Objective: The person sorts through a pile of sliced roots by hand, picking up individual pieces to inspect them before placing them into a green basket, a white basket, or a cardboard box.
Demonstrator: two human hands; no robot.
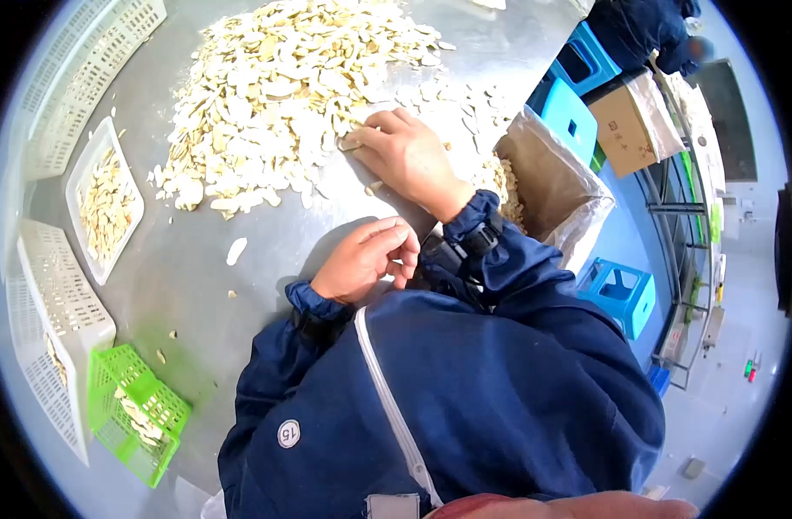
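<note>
A broad heap of pale, dried-looking slices (266, 95) is spread over the metal table (275, 320). My right hand (409, 160) reaches to the heap's near right edge. Its fingers are bent together, with the tips on a pale slice (350, 140). Closer to my body, my left hand (366, 259) is curled above the table's near edge. What its fingers hold, if anything, is hidden. One loose slice (236, 251) lies to the left of that hand.
At left are a white tray of slices (139, 212), white perforated baskets (102, 82) and a green basket (102, 372). A lined bin with slices (556, 173) stands beside the table at right. Blue stools (634, 303), a cardboard box (625, 130) and another person (642, 35) are beyond.
</note>
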